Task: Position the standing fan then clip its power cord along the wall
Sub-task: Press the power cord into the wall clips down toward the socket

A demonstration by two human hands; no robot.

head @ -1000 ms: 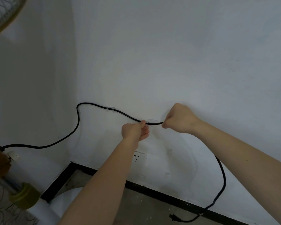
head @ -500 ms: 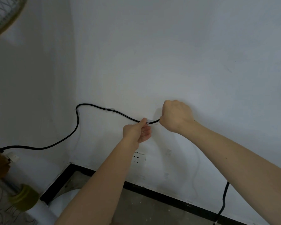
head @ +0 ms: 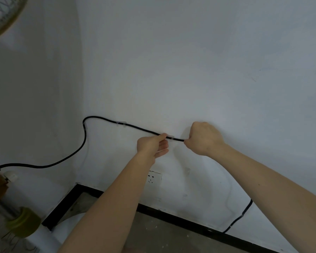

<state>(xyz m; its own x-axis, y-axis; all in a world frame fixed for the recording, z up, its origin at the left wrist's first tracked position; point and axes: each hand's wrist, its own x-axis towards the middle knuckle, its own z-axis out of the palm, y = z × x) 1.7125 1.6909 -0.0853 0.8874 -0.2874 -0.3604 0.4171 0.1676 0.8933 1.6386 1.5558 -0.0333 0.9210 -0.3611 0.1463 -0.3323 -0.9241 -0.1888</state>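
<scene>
The black power cord (head: pixel 84 139) runs from the fan at the left edge, up the white wall and right through a clear clip (head: pixel 121 123). A second clear clip (head: pixel 170 137) sits between my hands. My left hand (head: pixel 153 145) presses its thumb on the cord just left of that clip, fingers loosely spread. My right hand (head: pixel 203 138) is fisted on the cord just right of the clip. The cord's tail (head: pixel 239 219) hangs below my right forearm. The fan's head (head: pixel 2 17) shows at top left, its pole and yellow collar (head: pixel 23 223) at bottom left.
A white wall socket (head: pixel 154 178) sits below my left hand. Another clear clip (head: pixel 187 170) is stuck on the wall to its right. Black skirting (head: pixel 171 219) lines the wall's base above a grey concrete floor. The room's corner lies at left.
My right hand slid along the cord, first closer to the clip, then slightly right again. The cord now lies in the second clip. The hanging tail and plug shifted out of view.
</scene>
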